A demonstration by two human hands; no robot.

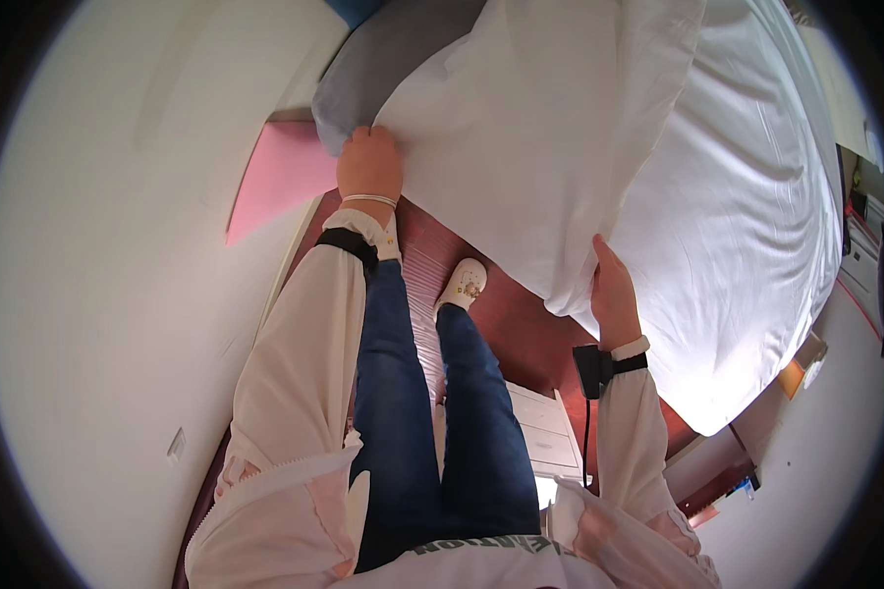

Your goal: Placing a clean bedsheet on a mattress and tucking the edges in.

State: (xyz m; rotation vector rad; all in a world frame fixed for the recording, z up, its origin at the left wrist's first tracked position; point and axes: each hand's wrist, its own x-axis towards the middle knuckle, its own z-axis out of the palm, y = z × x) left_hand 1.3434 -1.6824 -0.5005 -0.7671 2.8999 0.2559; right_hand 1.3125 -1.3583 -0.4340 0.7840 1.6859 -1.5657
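A large white sheet point(516, 140) spreads out before me, with a hanging lower edge and a long fold running up its right side. My left hand point(370, 166) is closed on its left edge, close beside a grey padded surface point(368, 73) that the sheet partly covers. Further right, my right hand point(615, 294) pinches the fold, thumb on top and the other fingers mostly hidden. Beyond that fold, the sheet's wrinkled right part point(737, 206) drapes down in bright light. What lies under the sheet is hidden.
A pale wall point(118, 258) with a pink panel point(280, 173) runs along my left. Below are the dark red floor point(530, 331) and my white clog point(462, 283). A white drawer unit point(541, 431) stands near my legs. A black device point(589, 372) with a cable is strapped to my right wrist.
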